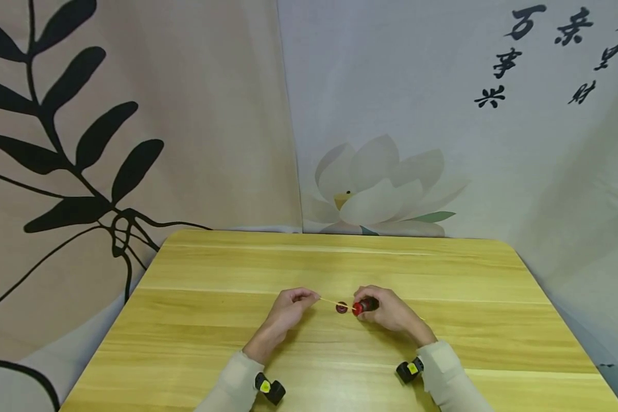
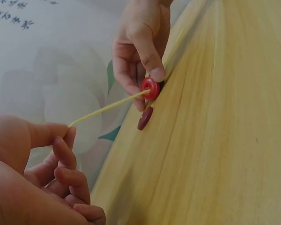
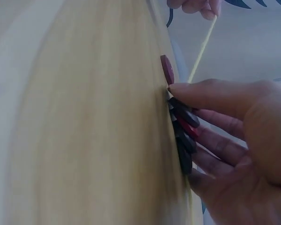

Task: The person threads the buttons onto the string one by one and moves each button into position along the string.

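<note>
My left hand (image 1: 287,310) pinches one end of a yellow string (image 2: 107,107) between thumb and fingertip. Taut, the string runs across to a red button (image 2: 150,88) and passes into its middle. Behind that button, my right hand (image 1: 391,311) grips a row of several buttons, dark ones (image 3: 184,112) with a red one among them, low over the tabletop. Between the hands a maroon button (image 2: 145,118) lies by itself on the table, under the string and apart from it. The right fingers partly hide the row.
The wooden table (image 1: 211,332) has a pale yellow grain and rounded far corners. Behind it hang cloth backdrops, one printed with a dark leafy branch (image 1: 82,212), the other with a pale lotus (image 1: 386,183) and black characters. A small black camera sits on each wrist.
</note>
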### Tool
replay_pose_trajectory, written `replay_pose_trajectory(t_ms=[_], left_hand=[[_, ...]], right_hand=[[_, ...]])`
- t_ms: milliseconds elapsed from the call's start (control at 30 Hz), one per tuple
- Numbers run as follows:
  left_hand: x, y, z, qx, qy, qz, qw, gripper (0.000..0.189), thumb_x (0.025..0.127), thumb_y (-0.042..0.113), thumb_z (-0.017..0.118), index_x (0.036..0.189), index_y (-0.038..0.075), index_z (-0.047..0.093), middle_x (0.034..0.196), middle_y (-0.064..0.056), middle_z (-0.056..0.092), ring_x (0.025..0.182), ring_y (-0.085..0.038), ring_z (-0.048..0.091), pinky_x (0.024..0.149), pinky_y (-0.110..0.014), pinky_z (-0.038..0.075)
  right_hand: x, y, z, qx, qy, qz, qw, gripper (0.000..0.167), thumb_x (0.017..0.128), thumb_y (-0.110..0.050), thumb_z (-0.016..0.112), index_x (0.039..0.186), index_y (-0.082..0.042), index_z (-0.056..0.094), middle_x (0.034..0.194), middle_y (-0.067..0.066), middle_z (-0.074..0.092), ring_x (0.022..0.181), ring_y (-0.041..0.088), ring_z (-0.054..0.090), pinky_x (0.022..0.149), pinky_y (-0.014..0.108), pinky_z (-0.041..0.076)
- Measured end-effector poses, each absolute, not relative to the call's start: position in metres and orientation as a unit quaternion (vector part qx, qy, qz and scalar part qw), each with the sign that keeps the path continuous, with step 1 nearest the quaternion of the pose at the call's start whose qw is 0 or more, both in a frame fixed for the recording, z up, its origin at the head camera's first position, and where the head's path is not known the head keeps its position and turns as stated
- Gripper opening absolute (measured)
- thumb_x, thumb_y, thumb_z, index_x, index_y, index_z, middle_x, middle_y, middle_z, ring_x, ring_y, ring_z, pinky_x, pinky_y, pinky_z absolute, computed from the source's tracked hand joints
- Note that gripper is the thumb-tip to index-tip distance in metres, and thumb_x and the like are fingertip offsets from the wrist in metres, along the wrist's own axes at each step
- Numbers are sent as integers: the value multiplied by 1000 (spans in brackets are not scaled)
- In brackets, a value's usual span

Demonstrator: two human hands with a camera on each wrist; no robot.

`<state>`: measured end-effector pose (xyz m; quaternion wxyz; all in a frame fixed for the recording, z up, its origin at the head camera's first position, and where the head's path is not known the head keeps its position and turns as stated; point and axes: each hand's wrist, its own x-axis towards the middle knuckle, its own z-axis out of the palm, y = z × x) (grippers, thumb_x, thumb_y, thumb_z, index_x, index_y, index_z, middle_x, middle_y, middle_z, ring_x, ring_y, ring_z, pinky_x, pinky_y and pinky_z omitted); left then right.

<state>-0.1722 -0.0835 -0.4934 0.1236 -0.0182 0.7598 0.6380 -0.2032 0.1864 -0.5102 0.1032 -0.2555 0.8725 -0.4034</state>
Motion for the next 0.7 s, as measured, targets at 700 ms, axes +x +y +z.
replay_pose_trajectory(t_ms=[700], left_hand=[[-177, -94, -504, 20, 733, 657, 178, 34, 99, 28, 61, 110, -4, 66, 117, -13, 63, 112, -27, 55, 101, -48, 39]], right_hand=[[-205, 186, -510, -248, 875, -404, 97, 24, 83, -4, 78, 104, -12, 69, 125, 10, 65, 128, 39, 52, 103, 52, 43]])
